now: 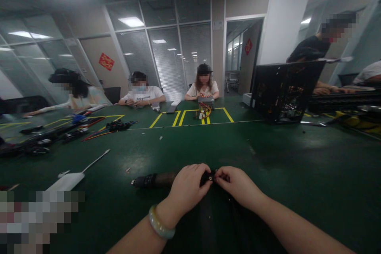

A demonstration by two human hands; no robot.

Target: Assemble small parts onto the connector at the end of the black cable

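Wraps left hand (190, 182) over the right end of a long, dark brown-and-black cylindrical tool (165, 179), with fingers curled around its black part; meets it from the right with right hand (235, 184), with thumb and forefinger pinched on a small black piece (210, 177) with a metallic glint; has the tool lying on its side on the near middle of the broad, dark green tabletop (268, 151), with tip toward the left; cannot make out, at such small scale, any join between piece and tool; could drop the piece by pinching too close to its edge; could push it in askew, with contact mostly hidden behind fingertips; could let the round tool roll by loosening the left hand; could knock the smooth, pale green bangle (160, 224) against the table by lowering the left wrist; has a flat white plastic box (67, 180) well apart, at near left
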